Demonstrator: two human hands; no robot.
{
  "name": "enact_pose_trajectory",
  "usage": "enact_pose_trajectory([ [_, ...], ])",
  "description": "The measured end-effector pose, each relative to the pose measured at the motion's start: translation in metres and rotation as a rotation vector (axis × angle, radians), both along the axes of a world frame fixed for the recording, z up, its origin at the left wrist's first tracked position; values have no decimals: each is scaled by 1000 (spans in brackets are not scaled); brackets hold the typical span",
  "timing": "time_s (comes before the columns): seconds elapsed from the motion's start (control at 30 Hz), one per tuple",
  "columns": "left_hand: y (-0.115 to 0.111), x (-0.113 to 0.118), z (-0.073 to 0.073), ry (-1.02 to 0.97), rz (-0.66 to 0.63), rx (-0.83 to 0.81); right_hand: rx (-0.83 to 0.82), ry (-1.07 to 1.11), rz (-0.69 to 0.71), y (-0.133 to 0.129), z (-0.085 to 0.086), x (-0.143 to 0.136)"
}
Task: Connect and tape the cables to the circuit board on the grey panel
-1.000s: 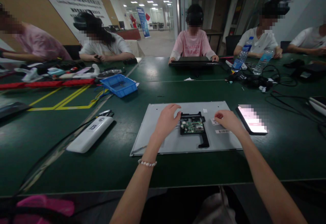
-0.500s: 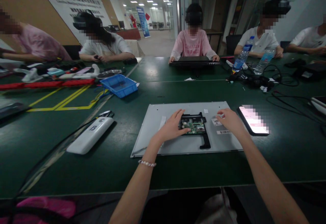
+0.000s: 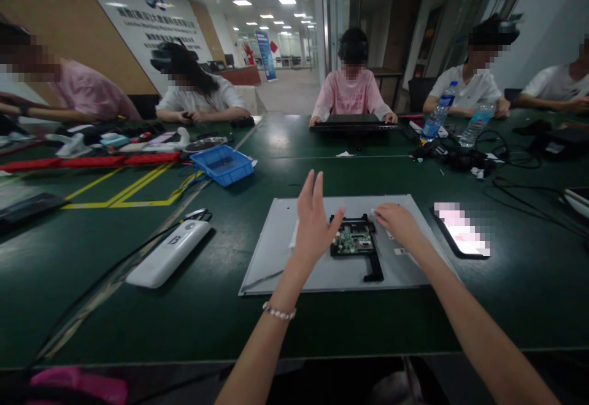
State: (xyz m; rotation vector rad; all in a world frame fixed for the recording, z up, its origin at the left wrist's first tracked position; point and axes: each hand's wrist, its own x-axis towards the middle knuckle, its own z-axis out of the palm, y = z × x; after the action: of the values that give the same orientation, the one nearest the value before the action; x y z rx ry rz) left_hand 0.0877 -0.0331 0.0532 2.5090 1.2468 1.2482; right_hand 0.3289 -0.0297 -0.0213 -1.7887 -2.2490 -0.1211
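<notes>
A flat pale-grey panel (image 3: 267,251) lies on the green table in front of me. Near its middle sits a green circuit board (image 3: 353,240) in a black bracket (image 3: 375,267). My left hand (image 3: 313,221) is raised beside the board's left edge, fingers stretched up and thumb apart, holding nothing. My right hand (image 3: 396,224) is closed in a pinch over the panel, just right of the bracket's top corner. A small white patch shows at its fingertips, but what they hold is hidden. A white label (image 3: 401,251) lies below that hand.
A phone (image 3: 460,230) lies right of the panel, a white power bank (image 3: 170,254) with cables to the left. Farther off are a blue tray (image 3: 225,165), red bins (image 3: 92,161), water bottles (image 3: 439,113) and tangled cables. Several people sit around the table, one holding a dark flat device (image 3: 354,124).
My left hand has lifted off the board, fingers now pointing up. My right hand has moved left to the small white patch by the bracket. The view has tilted up slightly.
</notes>
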Motion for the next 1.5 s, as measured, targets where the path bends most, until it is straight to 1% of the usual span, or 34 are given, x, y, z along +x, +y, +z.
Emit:
enact_pose_trajectory([
  [0.03,-8,5,18,-63,49,83,-9,-8,-14,0,0,-3],
  [0.07,-15,10,35,-88,66,135,-16,-13,-28,0,0,-5],
  [0.1,-23,15,51,-91,57,175,-21,-14,-39,0,0,-6],
  [0.13,-29,19,63,-65,24,197,-23,-11,-56,0,0,-7],
  [0.17,-33,23,71,-27,-14,197,-24,-3,-75,0,0,-8],
  [0.2,-34,26,74,17,-51,176,-21,13,-94,-1,1,-8],
  [0.23,-33,28,72,60,-83,141,-20,35,-109,-2,1,-7],
  [0.27,-29,28,65,98,-105,92,-14,63,-122,-2,2,-6],
  [0.3,-24,26,53,134,-117,30,0,96,-132,-2,4,-6],
  [0.33,-18,24,38,162,-117,-38,19,128,-137,-2,6,-5],
  [0.43,-2,8,-13,252,-126,-259,43,188,-115,2,15,-12],
  [0.5,2,-3,-40,293,-149,-378,23,184,-64,8,22,-23],
  [0.53,3,-8,-50,293,-174,-422,4,168,-35,11,25,-31],
  [0.6,2,-13,-60,274,-202,-471,-35,115,6,17,30,-49],
  [0.7,1,-14,-63,229,-213,-488,-84,43,33,22,31,-71],
  [0.8,1,-11,-63,198,-224,-485,-126,29,50,21,25,-82],
  [0.9,2,-11,-66,194,-214,-493,-151,45,62,19,19,-84],
  [1.0,2,-12,-68,198,-216,-506,-140,62,82,18,16,-83],
  [1.27,3,-12,-69,191,-214,-511,-157,104,87,20,15,-85],
  [1.33,3,-12,-69,191,-217,-502,-142,130,97,18,18,-84],
  [1.4,3,-12,-69,188,-223,-497,-123,170,106,13,23,-76],
  [1.5,2,-12,-66,180,-220,-503,-112,234,101,1,28,-49],
])
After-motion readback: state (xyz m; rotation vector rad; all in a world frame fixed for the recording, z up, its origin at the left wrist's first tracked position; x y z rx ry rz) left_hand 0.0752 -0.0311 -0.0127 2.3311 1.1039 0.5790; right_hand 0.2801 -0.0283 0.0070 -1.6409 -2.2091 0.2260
